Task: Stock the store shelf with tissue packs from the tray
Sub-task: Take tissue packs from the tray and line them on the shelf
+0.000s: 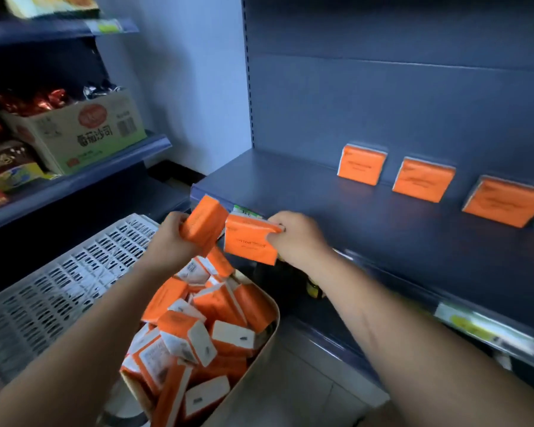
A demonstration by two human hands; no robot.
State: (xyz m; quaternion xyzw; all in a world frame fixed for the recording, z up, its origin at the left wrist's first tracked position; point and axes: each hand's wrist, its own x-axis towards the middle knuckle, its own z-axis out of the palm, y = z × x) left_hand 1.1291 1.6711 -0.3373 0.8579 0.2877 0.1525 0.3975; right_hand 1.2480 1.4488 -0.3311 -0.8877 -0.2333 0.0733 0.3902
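To the far left of the left hand, a cardboard box (74, 131) holding foil-wrapped snacks is seen on a neighbouring shelf unit, and snack packets (3, 171) are stacked just beside it. Below and to the left of that hand, a white slotted crate (59, 282) is propped at a slant.

The left hand (170, 235) is raised near the shelf corner. Its fingers are curled round an orange tissue pack (205, 221), which is held tilted with one end pointing up and away. Directly beneath both hands lies the beige tray (259, 365). It is filled with a loose heap of tissue packs (204, 328) lying at all angles, orange faces and white ends mixed.

Just right of the left hand's pack, and close to touching it, a second tissue pack (248, 245) is pinched at its right edge between the thumb and fingers of the right hand (296, 238). Its orange face is turned toward the camera. Both packs are held at the front lip of the dark shelf (305, 195), not yet set on it.

Beyond and to the right of the right hand, a row of shelved packs (423, 179) is stood upright against the back panel, each set apart from the next; the last is cut off by the frame edge. Below the right forearm, a price-label strip (475, 328) is fixed along the shelf front, its print too blurred to be read.
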